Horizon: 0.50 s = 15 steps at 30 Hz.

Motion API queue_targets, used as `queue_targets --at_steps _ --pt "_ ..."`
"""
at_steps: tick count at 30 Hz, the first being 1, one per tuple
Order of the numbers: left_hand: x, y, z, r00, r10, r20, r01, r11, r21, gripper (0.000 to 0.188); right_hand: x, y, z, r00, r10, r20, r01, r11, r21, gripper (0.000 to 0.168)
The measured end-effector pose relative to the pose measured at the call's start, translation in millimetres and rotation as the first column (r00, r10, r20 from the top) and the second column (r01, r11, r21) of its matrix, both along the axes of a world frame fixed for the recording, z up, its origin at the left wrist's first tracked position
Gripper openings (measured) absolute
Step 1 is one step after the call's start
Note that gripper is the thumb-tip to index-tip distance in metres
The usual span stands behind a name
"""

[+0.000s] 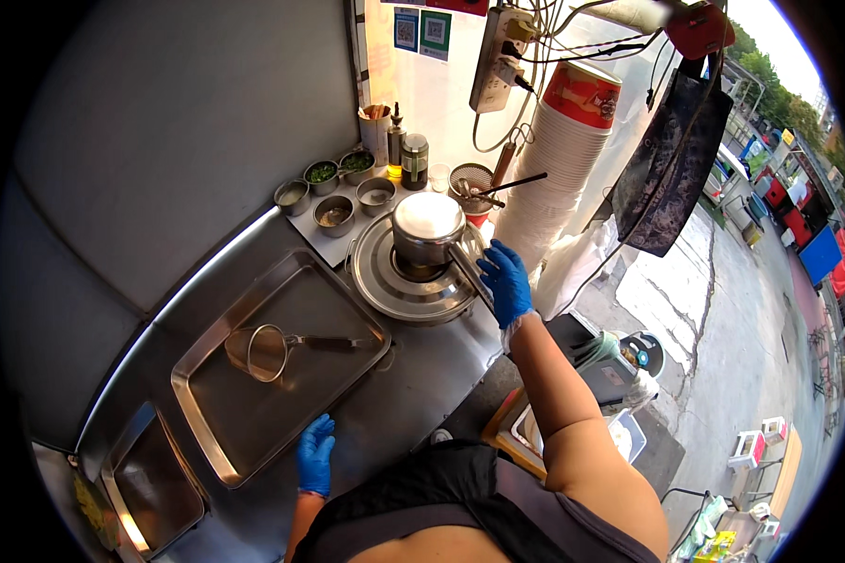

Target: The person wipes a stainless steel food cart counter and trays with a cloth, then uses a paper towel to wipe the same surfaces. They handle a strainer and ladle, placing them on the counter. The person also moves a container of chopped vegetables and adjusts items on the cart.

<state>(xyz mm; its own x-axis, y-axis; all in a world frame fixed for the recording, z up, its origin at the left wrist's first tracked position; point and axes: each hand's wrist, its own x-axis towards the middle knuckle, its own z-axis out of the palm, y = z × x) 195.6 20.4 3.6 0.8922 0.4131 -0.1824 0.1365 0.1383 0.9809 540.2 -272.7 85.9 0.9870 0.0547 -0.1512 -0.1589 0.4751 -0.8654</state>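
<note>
My right hand (508,281), in a blue glove, is beside the long handle (473,276) of a metal saucepan-like pot (429,222). Its fingers are spread, and I see no grip around the handle. The pot sits over the central opening of a round metal lid (387,288). Lower down, my left hand (315,454), also gloved in blue, holds nothing beside the near edge of a rectangular steel tray (218,436). A fine-mesh strainer (266,353) with a dark handle lies inside that tray.
Small metal bowls (334,216), some with chopped greens, stand behind the lid with an oil bottle (396,144) and a dark jar (415,162). A tall stack of paper bowls (556,162) rises at right, below a power strip (500,60) and cables. Another tray (198,507) is lower left.
</note>
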Motion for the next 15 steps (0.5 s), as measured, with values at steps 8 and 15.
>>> queue_targets --at_steps 8,15 --pt "57.3 -62.7 69.0 0.919 0.141 0.368 0.333 0.22 -0.917 0.036 -204.9 138.1 17.8 0.425 0.888 0.174 -0.85 0.326 0.414 0.059" --pt "40.0 -52.0 60.8 0.982 0.117 0.151 0.042 0.64 -0.767 0.067 -264.5 167.6 1.9 0.411 0.79 0.455 -0.47 0.611 -0.637 0.08"
